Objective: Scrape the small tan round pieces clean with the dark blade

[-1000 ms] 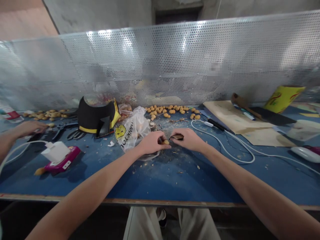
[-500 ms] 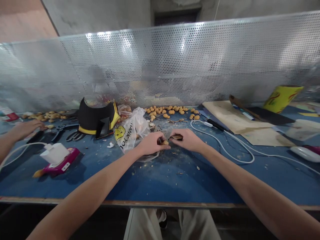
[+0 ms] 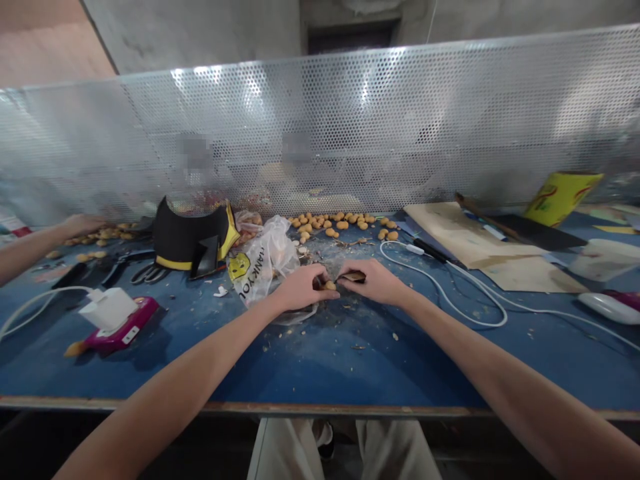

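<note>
Just above the blue tabletop [image 3: 320,367], my left hand [image 3: 304,287] pinches a small tan oval piece, nut-like [image 3: 330,285], between thumb and fingertips. Close on its right, my right hand [image 3: 374,280] is closed on a small brown tool [image 3: 354,275] whose thin dark tip points at that piece. Whether the tip touches it I cannot tell. Under and behind my left wrist lies a crumpled clear plastic bag [image 3: 270,257] with a yellow smiley print. More of the tan oval pieces [image 3: 343,225] are strewn along the back of the table, and crumbs and husk bits lie around my hands.
A black and yellow visor-like object [image 3: 190,233] and a pink power strip with white plug [image 3: 120,320] stand left. Another person's hand [image 3: 83,225] is at the far left pile. White cable [image 3: 493,323], brown paper [image 3: 450,233] and a perforated metal screen [image 3: 350,133] border my space.
My hands hold nearly the same pose and still grip the oval piece and the tool. The other person's hand at far left has moved back and right, towards the pieces there.
</note>
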The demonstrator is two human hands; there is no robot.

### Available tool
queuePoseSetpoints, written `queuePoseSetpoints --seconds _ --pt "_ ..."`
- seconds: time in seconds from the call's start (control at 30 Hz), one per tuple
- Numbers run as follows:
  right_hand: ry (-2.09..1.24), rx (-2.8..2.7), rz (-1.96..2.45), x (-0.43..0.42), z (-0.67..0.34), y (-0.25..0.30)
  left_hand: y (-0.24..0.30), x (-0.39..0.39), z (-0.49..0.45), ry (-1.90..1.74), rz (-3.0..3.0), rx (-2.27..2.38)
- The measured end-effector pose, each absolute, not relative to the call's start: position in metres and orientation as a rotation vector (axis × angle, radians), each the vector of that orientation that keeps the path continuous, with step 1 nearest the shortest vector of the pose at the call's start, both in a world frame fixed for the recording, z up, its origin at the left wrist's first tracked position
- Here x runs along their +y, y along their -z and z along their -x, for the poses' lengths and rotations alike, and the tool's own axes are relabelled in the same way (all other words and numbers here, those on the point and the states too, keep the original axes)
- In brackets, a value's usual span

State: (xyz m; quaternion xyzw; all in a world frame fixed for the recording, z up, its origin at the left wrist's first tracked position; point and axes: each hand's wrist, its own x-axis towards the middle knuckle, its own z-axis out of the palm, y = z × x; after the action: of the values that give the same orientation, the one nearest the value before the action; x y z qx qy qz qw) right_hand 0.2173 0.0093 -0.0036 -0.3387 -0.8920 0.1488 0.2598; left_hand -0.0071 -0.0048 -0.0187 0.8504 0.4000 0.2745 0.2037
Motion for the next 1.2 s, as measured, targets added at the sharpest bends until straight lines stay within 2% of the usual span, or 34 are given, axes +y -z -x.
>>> queuePoseSetpoints --seconds 0.6,0.77,0.93,1.07,1.2 --pt "-0.352 -2.395 1.007 0.0085 -0.2200 0.0026 0.0177 -0.0057 0.0069 -0.758 -2.344 1.109" --pt "-0.494 -2.434 0.894 0.0094 -0.2207 0.0038 0.0178 -0.0062 0.0072 -0.759 -2.323 1.108" --pt "-0.389 -2.380 0.994 0.0117 -0.2211 0.0052 0.0179 -0.0055 0.0081 -0.758 -2.334 1.110" --pt "-0.486 -2.430 0.895 0.0115 -0.2206 0.0049 0.0162 -0.0059 0.0080 -0.756 -2.347 1.093" --pt "-0.356 -2.414 0.986 0.0129 -0.2217 0.0060 0.0128 -0.0077 0.0080 -0.730 -2.348 1.100"
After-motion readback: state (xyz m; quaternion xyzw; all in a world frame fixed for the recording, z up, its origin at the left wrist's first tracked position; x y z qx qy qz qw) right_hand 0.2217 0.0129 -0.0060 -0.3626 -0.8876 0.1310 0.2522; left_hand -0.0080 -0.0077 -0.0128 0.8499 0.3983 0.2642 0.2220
